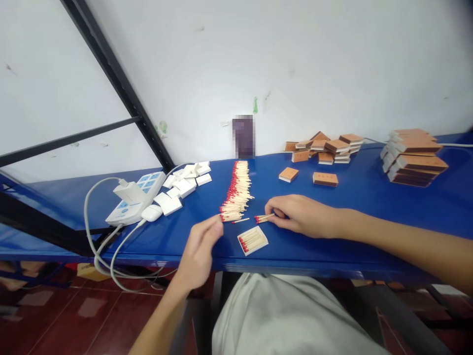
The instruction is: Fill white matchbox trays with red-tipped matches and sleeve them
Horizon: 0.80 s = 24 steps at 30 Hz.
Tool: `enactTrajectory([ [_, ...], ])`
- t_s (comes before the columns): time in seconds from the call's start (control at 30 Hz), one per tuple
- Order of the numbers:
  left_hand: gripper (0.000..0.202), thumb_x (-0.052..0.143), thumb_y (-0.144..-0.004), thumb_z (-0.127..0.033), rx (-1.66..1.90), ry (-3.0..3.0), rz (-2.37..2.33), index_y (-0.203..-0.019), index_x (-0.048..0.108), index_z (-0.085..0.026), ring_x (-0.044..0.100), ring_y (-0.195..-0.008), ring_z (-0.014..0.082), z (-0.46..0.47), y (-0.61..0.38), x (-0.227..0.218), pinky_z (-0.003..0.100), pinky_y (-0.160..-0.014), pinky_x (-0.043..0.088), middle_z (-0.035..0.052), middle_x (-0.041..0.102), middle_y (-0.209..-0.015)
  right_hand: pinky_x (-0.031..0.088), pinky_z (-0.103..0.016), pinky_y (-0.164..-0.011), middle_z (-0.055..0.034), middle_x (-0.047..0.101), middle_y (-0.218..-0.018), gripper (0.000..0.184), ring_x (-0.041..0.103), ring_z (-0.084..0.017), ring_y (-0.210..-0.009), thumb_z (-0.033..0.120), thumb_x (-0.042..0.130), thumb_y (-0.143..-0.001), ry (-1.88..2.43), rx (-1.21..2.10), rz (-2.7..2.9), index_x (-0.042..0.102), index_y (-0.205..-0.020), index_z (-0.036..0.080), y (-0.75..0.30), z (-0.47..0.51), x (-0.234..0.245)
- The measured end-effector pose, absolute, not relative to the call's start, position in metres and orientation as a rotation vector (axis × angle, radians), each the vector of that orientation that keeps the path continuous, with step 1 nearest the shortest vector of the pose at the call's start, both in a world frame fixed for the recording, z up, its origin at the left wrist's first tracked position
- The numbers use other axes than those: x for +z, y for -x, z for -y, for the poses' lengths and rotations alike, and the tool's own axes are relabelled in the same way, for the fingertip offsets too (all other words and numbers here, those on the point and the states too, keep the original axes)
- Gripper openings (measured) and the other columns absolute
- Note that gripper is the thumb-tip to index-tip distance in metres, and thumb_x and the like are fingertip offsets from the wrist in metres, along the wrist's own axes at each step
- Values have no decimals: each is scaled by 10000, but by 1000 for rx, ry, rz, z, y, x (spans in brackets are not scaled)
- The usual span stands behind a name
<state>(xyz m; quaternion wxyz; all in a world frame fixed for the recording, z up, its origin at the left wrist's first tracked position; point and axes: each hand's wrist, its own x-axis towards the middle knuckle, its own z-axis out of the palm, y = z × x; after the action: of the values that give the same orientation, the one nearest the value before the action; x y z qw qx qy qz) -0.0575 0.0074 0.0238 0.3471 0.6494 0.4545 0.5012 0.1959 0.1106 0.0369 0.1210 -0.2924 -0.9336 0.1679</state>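
My right hand (295, 214) pinches a few red-tipped matches (263, 218) just above the blue tabletop, their heads pointing left. My left hand (201, 246) is closed, its fingertips at the red heads on the near end of a long row of piled matches (238, 190). Whether anything is between those fingers is hidden. One loose match (241, 220) lies between the row and my right hand. Below it, nearer to me, rests a white matchbox tray (253, 240) partly filled with matches, their heads to the left. Neither hand touches this tray.
White trays (185, 182) lie jumbled at left, beside a white power strip (138, 197) with plugs and cables. Brown matchbox sleeves (327, 147) are heaped at the back right, two boxes (325, 179) in front. Stacked matchboxes (414, 158) stand far right. A dark pixelated object (244, 137) leans at the wall.
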Motion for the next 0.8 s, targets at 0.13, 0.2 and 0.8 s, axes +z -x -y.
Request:
enactTrajectory([
  [0.13,406,399,-971,-314,1432,-1416,-933,-616,230,-211,182,-550,122,-16,67,25,291,-536,226,-54,182,-599,352,-274,-623,-26,618,-802,251,539,-162,-692,393,426,-990,895,547,2739,584,-941,204,-195,-109,40],
  [0.2,412,408,-955,-296,1447,-1343,-885,-610,198,-212,142,-512,109,-16,69,26,284,-508,220,-67,144,-571,354,-276,-628,-27,621,-811,250,545,-166,-702,394,417,-992,909,553,2746,570,-933,206,-194,-108,42],
  [0.8,363,532,-876,-153,1407,-2335,-1429,-589,312,-195,256,-525,110,-1,50,21,302,-621,290,-75,310,-516,350,-298,-653,-33,649,-861,304,564,-181,-730,438,359,-1019,907,462,2789,525,-898,213,-197,-106,44],
])
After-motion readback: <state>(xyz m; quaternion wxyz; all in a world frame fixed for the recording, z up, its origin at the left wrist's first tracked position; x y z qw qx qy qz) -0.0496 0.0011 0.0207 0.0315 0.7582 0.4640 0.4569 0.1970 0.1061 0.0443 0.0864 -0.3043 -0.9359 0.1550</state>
